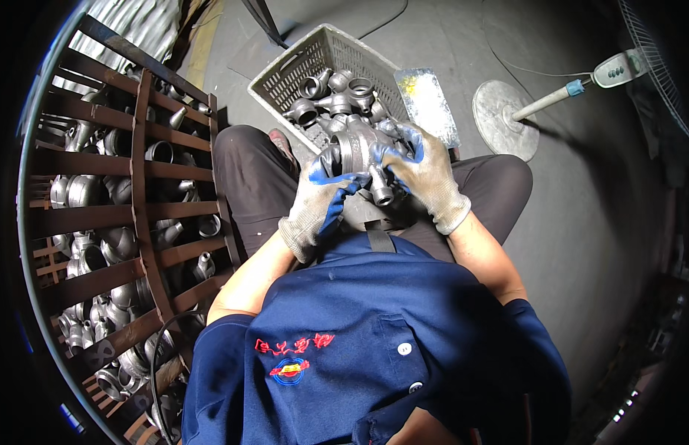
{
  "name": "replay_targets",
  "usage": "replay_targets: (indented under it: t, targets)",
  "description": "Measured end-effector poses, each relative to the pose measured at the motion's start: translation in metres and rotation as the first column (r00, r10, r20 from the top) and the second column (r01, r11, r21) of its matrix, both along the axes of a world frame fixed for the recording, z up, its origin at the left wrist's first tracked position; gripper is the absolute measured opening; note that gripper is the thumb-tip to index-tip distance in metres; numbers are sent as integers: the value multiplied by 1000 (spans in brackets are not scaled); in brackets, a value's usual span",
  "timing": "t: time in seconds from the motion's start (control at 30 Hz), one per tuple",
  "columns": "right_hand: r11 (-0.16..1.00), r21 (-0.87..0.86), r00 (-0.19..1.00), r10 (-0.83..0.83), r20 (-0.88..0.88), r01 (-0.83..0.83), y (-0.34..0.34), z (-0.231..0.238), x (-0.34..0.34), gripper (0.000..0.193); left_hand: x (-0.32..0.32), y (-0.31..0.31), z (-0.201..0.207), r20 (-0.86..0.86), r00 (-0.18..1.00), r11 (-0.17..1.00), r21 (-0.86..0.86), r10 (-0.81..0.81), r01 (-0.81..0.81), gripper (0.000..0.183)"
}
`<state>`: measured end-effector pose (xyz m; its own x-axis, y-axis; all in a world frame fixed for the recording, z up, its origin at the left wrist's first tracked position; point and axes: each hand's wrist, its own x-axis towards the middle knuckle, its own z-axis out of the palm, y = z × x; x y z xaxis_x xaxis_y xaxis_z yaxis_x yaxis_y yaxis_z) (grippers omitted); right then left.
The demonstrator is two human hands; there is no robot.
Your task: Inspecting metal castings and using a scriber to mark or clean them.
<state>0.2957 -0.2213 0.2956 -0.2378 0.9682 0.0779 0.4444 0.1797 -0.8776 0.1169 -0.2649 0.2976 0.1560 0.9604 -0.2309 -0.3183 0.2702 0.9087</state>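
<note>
Between my two gloved hands is a grey metal casting (365, 152), with a wide ribbed round collar at its left and a short pipe stub pointing down toward me. My left hand (326, 189) grips the collar side, fingers closed round it. On the other side my right hand (424, 167) holds the casting's body, fingers wrapped over it. Both gloves are pale knit with blue coated palms. Just beyond the casting stands a grey plastic crate (274, 74) with slotted walls, holding several similar metal castings (337, 102).
At my left a rusty brown metal cage (140, 185) holds many more castings. A flat shiny metal sheet (432, 107) lies against the crate's right. Further right stands a fan with a round base (504, 119) and a slanting pole; a thin cable crosses the floor.
</note>
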Motion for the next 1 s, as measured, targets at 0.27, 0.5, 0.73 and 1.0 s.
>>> replay_targets:
  t: [0.27, 0.5, 0.73, 1.0]
  targets:
    - [987, -79, 980, -149, -131, 139, -1, 9, -3, 29, -3, 2, -3, -61, 998, 999, 32, -15, 17, 20]
    - [963, 204, 981, -150, -123, 173, 10, 4, -6, 43, -2, 1, -15, -7, 999, 999, 17, -43, 43, 20]
    - [970, 152, 969, 208, -131, -188, -25, -8, 7, 40, -21, 5, -12, -374, 926, 826, 507, -48, 247, 24]
    - [990, -121, 969, -102, -224, 77, -29, -38, 38, 32, -28, 4, 3, -140, 959, 802, 584, 247, -122, 23]
